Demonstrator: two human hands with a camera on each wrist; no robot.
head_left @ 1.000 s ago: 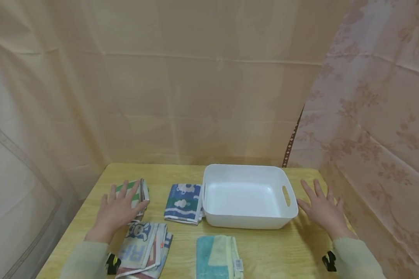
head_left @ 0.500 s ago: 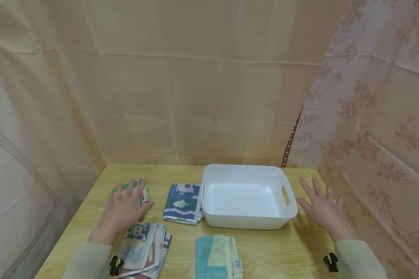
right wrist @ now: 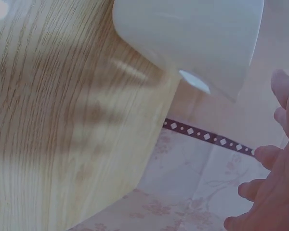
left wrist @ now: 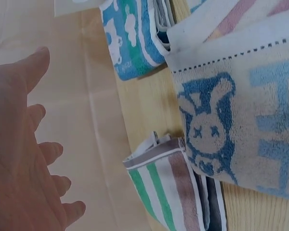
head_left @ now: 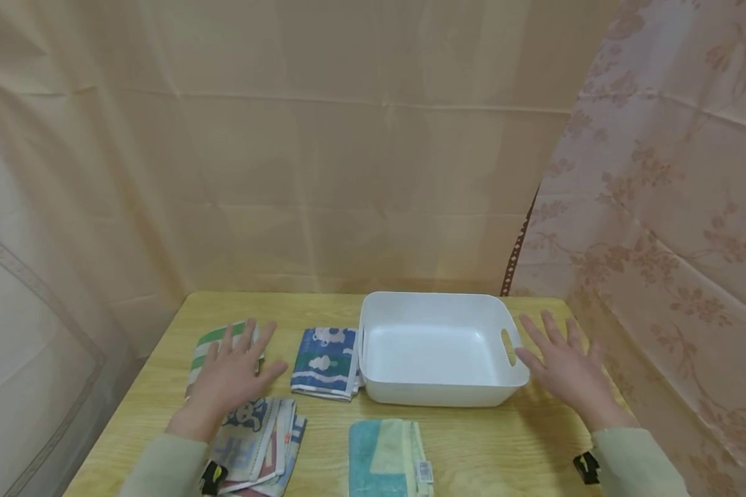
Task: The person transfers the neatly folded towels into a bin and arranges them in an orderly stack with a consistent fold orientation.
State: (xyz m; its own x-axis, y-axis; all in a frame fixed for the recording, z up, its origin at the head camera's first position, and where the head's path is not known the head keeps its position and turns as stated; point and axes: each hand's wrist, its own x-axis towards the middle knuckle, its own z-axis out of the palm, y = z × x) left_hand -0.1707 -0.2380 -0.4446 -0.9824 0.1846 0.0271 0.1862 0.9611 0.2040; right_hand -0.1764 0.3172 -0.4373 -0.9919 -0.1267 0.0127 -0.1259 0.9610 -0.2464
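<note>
In the head view my left hand [head_left: 230,376] is spread above the green-striped folded towel [head_left: 208,348] and partly hides it. The left wrist view shows that towel [left wrist: 166,187] apart from the hand, with nothing between the fingers. Just nearer lies a stack of folded towels, its top one a rabbit-patterned towel [head_left: 242,442]. My right hand [head_left: 568,369], fingers spread, hovers by the right end of the white plastic bin [head_left: 444,395], near its handle hole. Against the bin's left side lies a blue bear-patterned towel [head_left: 324,362]. A teal and yellow towel [head_left: 379,459] lies in front.
A light wooden table [head_left: 485,455] carries everything. Behind it hangs a beige curtain [head_left: 348,172], with a floral curtain [head_left: 677,228] along the right side. The bin stands near the table's back edge, and its visible floor is bare.
My left hand has shifted rightward, uncovering more of the striped towel's left part. The right hand has moved slightly left and up, closer to the bin. Towels and bin stay in place.
</note>
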